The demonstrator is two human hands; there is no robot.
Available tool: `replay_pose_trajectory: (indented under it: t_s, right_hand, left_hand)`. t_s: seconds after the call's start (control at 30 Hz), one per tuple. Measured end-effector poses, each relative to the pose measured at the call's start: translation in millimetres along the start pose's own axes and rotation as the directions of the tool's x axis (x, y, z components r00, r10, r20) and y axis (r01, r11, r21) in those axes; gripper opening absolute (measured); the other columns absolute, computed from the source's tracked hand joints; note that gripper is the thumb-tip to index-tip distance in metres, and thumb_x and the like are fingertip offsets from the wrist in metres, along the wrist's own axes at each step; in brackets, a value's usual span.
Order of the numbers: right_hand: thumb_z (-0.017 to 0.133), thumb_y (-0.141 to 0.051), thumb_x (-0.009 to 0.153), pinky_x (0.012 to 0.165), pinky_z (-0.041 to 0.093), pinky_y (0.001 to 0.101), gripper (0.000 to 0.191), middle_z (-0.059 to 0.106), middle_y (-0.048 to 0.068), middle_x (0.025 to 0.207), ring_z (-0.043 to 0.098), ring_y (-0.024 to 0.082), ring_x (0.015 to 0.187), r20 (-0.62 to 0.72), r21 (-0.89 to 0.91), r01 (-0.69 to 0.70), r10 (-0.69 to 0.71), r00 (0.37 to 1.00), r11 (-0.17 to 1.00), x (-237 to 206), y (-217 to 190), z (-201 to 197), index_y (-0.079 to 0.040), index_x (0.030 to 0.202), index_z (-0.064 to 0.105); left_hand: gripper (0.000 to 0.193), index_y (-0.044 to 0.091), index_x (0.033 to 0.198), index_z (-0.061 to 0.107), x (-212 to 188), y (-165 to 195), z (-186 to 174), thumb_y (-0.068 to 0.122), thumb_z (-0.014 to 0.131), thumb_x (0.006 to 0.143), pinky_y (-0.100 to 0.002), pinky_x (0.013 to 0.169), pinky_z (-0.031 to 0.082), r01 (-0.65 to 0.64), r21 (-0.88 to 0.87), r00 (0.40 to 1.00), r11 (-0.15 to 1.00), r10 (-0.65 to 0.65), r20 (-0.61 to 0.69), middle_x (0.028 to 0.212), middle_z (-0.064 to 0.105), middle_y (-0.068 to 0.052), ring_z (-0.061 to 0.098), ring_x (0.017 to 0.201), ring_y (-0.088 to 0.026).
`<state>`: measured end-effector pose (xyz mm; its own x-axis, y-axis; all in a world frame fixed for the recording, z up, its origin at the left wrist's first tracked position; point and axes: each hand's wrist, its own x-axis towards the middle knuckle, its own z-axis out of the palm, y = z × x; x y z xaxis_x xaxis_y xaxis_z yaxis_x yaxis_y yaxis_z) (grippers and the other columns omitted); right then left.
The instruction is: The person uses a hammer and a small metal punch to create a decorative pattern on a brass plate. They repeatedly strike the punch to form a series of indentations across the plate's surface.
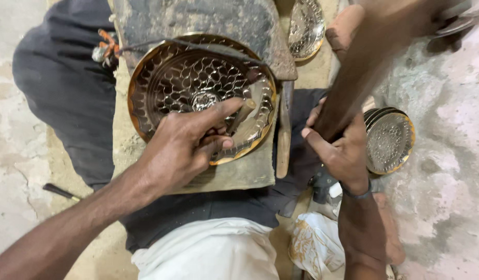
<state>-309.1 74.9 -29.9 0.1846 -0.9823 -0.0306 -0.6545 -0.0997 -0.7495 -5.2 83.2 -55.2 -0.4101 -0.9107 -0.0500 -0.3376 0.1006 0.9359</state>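
The left hand (179,148) pinches a small punch (241,115) on the brass plate (198,88); the right hand (343,148) grips a blurred, probably wooden mallet (361,72). A crooked blow could hit fingers.

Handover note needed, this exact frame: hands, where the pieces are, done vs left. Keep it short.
Left hand: pinches a short punch tilted against the brass plate.
Right hand: grips a wooden handle, raised and blurred.
Plate lies on a block across the lap.
Done: scale pattern covers most of the plate.
Left: the plain band near the punch.
Stack of patterned plates to the right, another plate above.
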Motion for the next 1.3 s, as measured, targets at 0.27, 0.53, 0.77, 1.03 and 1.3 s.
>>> replay_pose_trajectory:
  t_s: [0.27,0.53,0.77,1.03,1.3]
  right_hand:
    - [0.076,-0.005,0.085,0.067,0.056,0.0294,0.050,0.065,0.012,0.101,0.066,0.016,0.085,0.032,0.187,-0.172,0.169,0.985,0.967,-1.5,-3.0,-2.5,-0.001,0.126,0.048]
    - [0.072,-0.002,0.076,0.083,0.057,0.0389,0.061,0.068,0.020,0.107,0.069,0.033,0.094,0.148,-0.280,0.198,-0.161,0.976,0.940,-2.4,-1.2,-6.9,0.000,0.133,0.051]
    - [0.072,-0.003,0.071,0.082,0.058,0.0420,0.065,0.069,0.022,0.111,0.070,0.037,0.096,0.212,-0.445,0.313,-0.241,0.947,0.839,-5.2,-1.1,-12.4,0.001,0.133,0.052]
    - [0.088,-0.014,0.083,0.072,0.057,0.0309,0.059,0.070,0.006,0.094,0.070,0.013,0.082,0.154,0.006,0.177,-0.176,0.972,0.984,27.5,10.9,-29.4,-0.005,0.129,0.053]
    - [0.080,-0.003,0.073,0.078,0.055,0.0335,0.063,0.066,0.012,0.096,0.065,0.017,0.089,0.329,-0.133,0.346,-0.288,0.900,0.929,63.6,-39.3,-30.2,-0.002,0.129,0.053]
  left_hand:
    - [0.057,0.012,0.143,0.056,-0.2,6.0,-2.9,0.011,0.072,0.088,-0.036,0.070,0.068,-0.059,-0.036,0.998,0.998,0.058,-0.025,0.116,0.077,-0.012,0.081,0.086,-0.020]
    - [0.058,0.011,0.145,0.055,-0.8,2.9,-3.2,0.009,0.071,0.089,-0.037,0.076,0.067,-0.084,-0.029,0.996,0.996,0.084,-0.012,0.120,0.075,-0.013,0.080,0.093,-0.022]
    - [0.053,0.012,0.140,0.058,-3.4,-1.1,1.9,0.009,0.073,0.090,-0.038,0.072,0.066,-0.038,0.023,0.999,0.999,0.038,0.001,0.111,0.079,-0.011,0.081,0.084,-0.021]
    - [0.062,0.013,0.145,0.049,-5.7,-2.1,10.4,0.007,0.076,0.089,-0.031,0.061,0.066,-0.048,-0.055,0.987,0.997,0.039,-0.157,0.096,0.079,-0.012,0.079,0.083,-0.019]
    - [0.062,0.011,0.145,0.049,-4.2,2.3,9.5,0.006,0.076,0.090,-0.031,0.064,0.066,-0.119,-0.046,0.975,0.992,0.108,-0.195,0.106,0.077,-0.015,0.078,0.088,-0.020]
